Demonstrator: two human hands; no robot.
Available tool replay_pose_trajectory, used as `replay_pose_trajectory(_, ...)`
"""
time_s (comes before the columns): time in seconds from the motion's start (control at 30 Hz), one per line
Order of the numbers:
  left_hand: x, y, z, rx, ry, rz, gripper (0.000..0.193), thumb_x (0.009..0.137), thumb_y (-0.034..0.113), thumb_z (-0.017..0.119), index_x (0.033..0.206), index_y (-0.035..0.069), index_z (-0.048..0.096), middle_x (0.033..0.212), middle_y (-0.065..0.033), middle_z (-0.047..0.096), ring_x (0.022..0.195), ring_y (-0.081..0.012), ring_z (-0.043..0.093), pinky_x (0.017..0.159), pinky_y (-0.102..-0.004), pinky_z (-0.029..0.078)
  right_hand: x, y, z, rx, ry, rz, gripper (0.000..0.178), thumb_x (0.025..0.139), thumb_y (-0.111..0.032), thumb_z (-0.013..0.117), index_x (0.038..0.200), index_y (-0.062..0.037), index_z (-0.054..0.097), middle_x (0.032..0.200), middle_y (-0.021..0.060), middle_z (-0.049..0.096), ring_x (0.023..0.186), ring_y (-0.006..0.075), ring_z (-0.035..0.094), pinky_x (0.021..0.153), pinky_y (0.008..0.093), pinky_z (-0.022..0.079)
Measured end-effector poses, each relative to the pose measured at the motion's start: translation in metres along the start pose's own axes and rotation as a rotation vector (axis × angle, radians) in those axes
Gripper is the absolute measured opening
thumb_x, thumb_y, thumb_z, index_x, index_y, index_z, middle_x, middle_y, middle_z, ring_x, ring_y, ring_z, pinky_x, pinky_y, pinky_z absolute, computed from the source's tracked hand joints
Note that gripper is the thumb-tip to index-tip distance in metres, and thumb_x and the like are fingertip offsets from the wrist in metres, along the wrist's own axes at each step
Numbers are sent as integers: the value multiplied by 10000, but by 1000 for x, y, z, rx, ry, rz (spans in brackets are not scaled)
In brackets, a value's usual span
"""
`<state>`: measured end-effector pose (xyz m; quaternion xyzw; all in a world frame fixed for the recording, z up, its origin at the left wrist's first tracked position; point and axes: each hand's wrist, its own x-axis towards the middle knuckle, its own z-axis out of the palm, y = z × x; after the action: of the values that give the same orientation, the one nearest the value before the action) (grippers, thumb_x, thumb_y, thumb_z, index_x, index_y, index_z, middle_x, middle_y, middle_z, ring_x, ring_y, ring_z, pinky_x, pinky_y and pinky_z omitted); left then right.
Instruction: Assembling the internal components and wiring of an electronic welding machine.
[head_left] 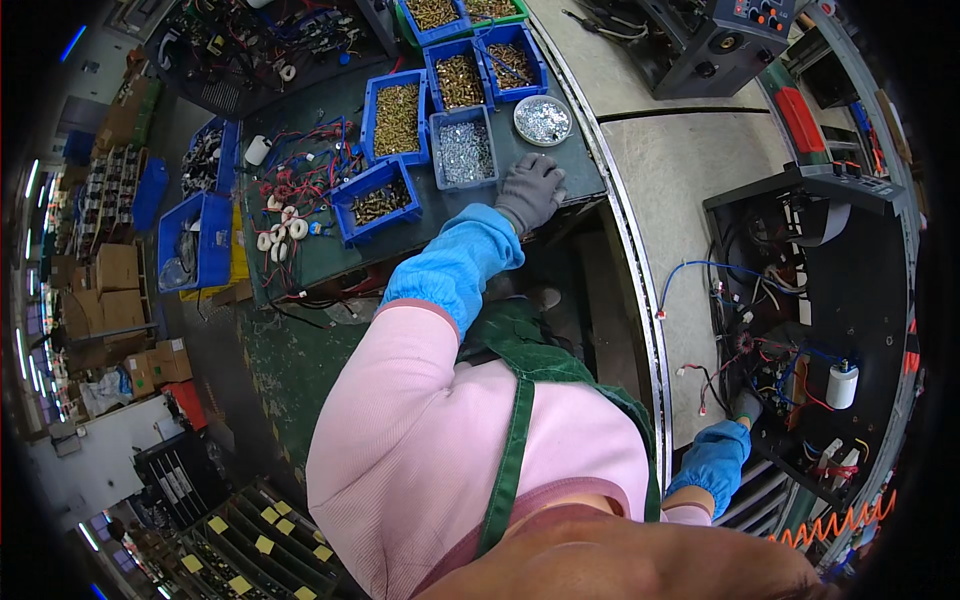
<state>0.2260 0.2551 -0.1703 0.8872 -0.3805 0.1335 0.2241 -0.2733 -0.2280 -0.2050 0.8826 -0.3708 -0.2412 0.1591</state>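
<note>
My left hand point(531, 192), in a grey glove, rests at the edge of the green work table, its fingers curled together; what they hold, if anything, is hidden. Beside it stands a blue bin point(464, 150) of small silvery fasteners, and just beyond, a round clear dish point(543, 121) of similar shiny pieces. Far to the right, my right hand point(748, 406) reaches to the near side of an open black machine chassis point(830, 270). Only a little of that glove shows, and its fingers cannot be made out. Wires and a white cylindrical part point(842, 386) sit inside the chassis.
Several blue bins point(397, 118) of brass-coloured fasteners crowd the table, with wired ring coils point(283, 235) at left. A metal-edged conveyor point(640, 200) runs along the right, carrying another machine point(715, 50) at the far end. An orange coiled hose point(835, 523) hangs lower right.
</note>
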Motion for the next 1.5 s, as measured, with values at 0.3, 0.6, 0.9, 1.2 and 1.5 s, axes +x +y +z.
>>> replay_pose_trajectory(0.3, 6, -2, 2, 1, 29, -29, 239, 762, 250, 636, 969, 135, 611, 1041, -60, 553, 1027, -282, 506, 878, -431, 418, -14, -2, 12, 857, 100, 366, 338, 766, -200, 634, 1036, 3, 617, 858, 130, 648, 676, 224, 618, 541, 348, 497)
replay_pose_trajectory(0.6, 12, 4, 3, 77, 10, -3, 248, 752, 250, 628, 970, 140, 584, 1029, -76, 538, 1026, -300, 487, 877, -436, 407, -29, -32, -33, 598, 17, 583, 573, 850, -455, 513, 1179, 9, 579, 1222, 254, 543, 1132, 390, 525, 935, 445, 426)
replay_pose_trajectory(0.9, 10, 5, 10, 103, -24, 37, 301, 767, 328, 610, 989, 132, 556, 1096, -74, 507, 1091, -289, 450, 905, -462, 372, -7, -4, 36, 215, 73, 206, 315, 869, -210, 430, 1016, -32, 645, 1020, 224, 635, 891, 377, 641, 729, 493, 521)
replay_pose_trajectory(1.2, 13, -4, 4, 223, -96, 89, 324, 816, 321, 582, 1055, 103, 593, 1121, -137, 556, 1113, -320, 469, 964, -446, 374, -60, -39, -52, 1015, 187, 565, 476, 794, -408, 606, 1122, -64, 625, 1074, 200, 631, 1021, 358, 585, 890, 413, 453)
replay_pose_trajectory(1.5, 17, 11, 4, 217, -116, 102, 303, 844, 296, 571, 1075, 102, 596, 1130, -152, 551, 1079, -339, 485, 935, -439, 394, -155, -92, -85, 1727, 117, 676, 235, 881, -206, 586, 1057, -59, 638, 771, 31, 631, 559, 90, 517, 505, 246, 458)
